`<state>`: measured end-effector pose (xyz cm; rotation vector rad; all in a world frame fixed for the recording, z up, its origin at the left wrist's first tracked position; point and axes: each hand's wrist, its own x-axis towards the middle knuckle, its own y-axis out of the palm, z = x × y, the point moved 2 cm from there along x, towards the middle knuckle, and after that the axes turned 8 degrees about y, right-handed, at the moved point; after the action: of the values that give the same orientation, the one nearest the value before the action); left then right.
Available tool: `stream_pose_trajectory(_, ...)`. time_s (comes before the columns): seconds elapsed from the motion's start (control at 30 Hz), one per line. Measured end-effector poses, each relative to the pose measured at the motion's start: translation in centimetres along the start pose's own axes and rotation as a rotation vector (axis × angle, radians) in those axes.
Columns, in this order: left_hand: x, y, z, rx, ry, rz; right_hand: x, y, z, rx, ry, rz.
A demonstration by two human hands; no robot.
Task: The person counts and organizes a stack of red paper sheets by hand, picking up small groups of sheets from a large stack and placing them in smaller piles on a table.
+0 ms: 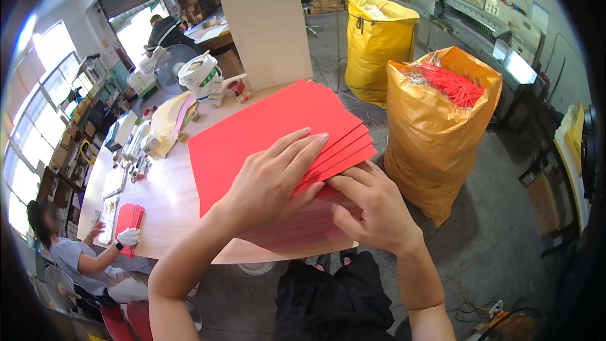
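Note:
In front of me lies a fanned stack of red paper sheets [265,123], its right edges spread in steps. My left hand [271,173] rests on the top sheet with fingers stretched out flat and its thumb along the near edge. At the stack's near right corner, my right hand [372,199] has its fingers curled on the sheets' edge, thumb lower down. Beneath the fanned sheets sits a thick pile of red paper [303,230] on the table [167,183], partly hidden by my hands.
A seated co-worker's gloved hand [129,237] holds red strips at the left. A white bucket [201,76], papers and small items stand on the table's far side, near an upright board [268,31]. To the right are an orange sack [429,151] of red scraps and a yellow sack [377,50].

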<state>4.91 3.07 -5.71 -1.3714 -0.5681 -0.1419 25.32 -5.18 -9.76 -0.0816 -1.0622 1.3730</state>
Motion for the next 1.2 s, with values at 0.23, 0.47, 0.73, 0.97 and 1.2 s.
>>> stream_pose_trajectory(0.23, 0.0, 0.1, 0.6, -0.075, -0.062, -0.047, 0.0, -0.3, -0.2, -0.01, -0.016, 0.016)
stream_pose_trajectory(0.47, -0.2, 0.0, 0.8, -0.139, -0.101, -0.054, 0.0, -0.1, -0.2, -0.012, 0.001, 0.026)
stream_pose_trajectory(0.73, -0.5, 0.7, 1.0, -0.111, -0.099, -0.077, 0.2, -0.4, 0.0, -0.035, -0.012, 0.068)
stream_pose_trajectory(0.97, -0.7, 0.6, 0.7, -0.095, -0.081, -0.128, -1.2, -1.8, -1.5, 0.008, 0.12, -0.309)
stream_pose_trajectory(1.2, -0.1, 0.2, 0.1, -0.127, -0.103, -0.072, 0.1, -4.2, -1.0, -0.263, 0.422, -0.038)
